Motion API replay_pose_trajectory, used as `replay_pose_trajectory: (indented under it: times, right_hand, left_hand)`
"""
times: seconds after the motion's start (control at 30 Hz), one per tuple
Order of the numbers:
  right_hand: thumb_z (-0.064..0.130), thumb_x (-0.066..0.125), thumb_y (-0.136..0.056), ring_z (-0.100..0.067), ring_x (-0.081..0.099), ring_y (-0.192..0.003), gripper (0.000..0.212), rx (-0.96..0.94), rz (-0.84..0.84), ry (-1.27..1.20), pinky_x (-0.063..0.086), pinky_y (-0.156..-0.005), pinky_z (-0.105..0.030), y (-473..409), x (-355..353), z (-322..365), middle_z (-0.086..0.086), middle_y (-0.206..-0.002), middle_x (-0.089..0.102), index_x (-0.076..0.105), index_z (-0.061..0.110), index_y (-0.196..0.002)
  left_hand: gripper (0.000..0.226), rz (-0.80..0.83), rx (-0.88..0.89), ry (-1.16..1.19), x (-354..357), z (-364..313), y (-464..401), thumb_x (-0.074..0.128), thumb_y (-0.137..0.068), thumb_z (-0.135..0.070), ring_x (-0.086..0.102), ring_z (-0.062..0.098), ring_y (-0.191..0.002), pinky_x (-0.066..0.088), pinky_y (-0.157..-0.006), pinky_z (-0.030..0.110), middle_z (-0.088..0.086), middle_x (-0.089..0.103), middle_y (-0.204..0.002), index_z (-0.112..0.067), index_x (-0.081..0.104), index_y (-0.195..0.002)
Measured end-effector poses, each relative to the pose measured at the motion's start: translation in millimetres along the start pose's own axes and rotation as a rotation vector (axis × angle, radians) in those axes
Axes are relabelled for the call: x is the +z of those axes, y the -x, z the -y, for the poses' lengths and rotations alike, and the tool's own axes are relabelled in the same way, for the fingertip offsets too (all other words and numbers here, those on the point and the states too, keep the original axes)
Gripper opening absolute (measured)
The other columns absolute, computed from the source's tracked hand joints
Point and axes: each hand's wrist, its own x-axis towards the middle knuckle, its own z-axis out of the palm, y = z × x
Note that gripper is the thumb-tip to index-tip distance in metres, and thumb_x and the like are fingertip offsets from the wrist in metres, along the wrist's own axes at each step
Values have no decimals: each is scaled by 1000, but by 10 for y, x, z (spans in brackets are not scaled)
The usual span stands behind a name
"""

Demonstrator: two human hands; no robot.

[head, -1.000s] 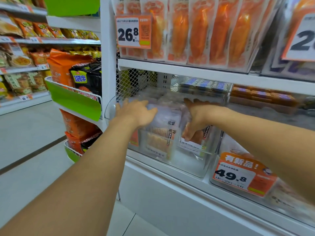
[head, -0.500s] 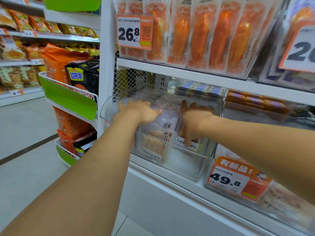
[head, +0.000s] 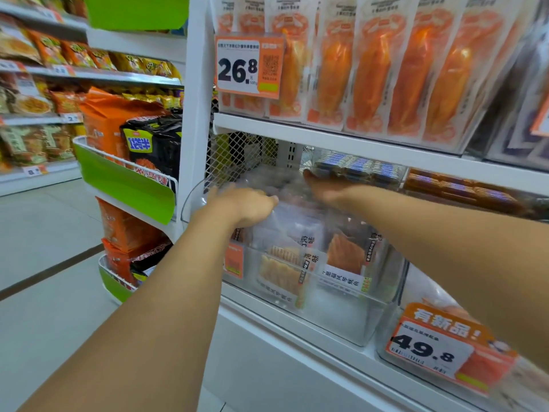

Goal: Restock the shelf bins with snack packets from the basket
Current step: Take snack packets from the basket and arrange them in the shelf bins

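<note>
1. Your left hand [head: 245, 208] reaches into the top of the clear bin [head: 341, 319] on the white shelf [head: 297, 337], knuckles up, fingers curled down over the upper edges of the snack packets [head: 285, 263] standing inside.
2. Whether those fingers actually pinch a packet or only rest on the tops you cannot tell from here; the fingertips are hidden behind the hand and blurred.
3. Your right hand [head: 329, 190] is further back over the same bin, palm turned up and fingers stretched out flat, holding nothing.
4. Its fingertips lie just under the front edge of a clear tray of blue-wrapped packs [head: 359, 168] that sits behind the bin; contact looks likely but the blur leaves it open.
5. Inside the bin the packets stand upright in 2 rows: the left row shows pale ridged slices, the right row an orange piece behind a white label.
6. To the right, touching or just beside this bin, a second clear bin [head: 416, 295] carries an orange price tag [head: 445, 346] reading 49.8.
7. On the shelf above, long orange packets [head: 371, 69] hang in a row, with a price tag marked 26.8 [head: 248, 65] clipped at their left end.
8. Left of the white upright post, green-fronted wire racks [head: 127, 182] hold orange and black noodle bags [head: 148, 141].
9. The basket is out of view.
</note>
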Motion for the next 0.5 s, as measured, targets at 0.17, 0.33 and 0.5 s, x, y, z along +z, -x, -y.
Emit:
replay_pose_trajectory:
  times: [0.17, 0.33, 0.5]
  right_hand:
    - [63, 13, -101, -27, 6, -153, 64, -258, 144, 243, 4, -123, -50, -124, 365, 394, 0, -166, 7, 22, 33, -157]
    - [74, 17, -94, -30, 6, -153, 77, -248, 67, 189, 10, -121, -55, -318, 316, 450, 1, -167, 5, 11, 32, -158]
    - [79, 9, -89, -27, 3, -153, 82, -166, 117, 262, 5, -122, -54, -426, 346, 389, 3, -167, 3, 12, 35, -158]
  left_hand:
    - [45, -159, -15, -11, 11, 69, -17, 30, -102, -31, 39, 31, -137, 24, -117, 46, 10, 41, -153, -22, 51, -141]
    - [47, -107, -57, 4, 25, 110, -66, 26, -104, -33, 31, 31, -143, 24, -116, 43, 10, 30, -159, -21, 38, -149]
    - [51, -125, -35, 29, 92, 151, -110, 27, -105, -37, 20, 27, -149, 17, -118, 37, 6, 19, -163, -23, 27, -154]
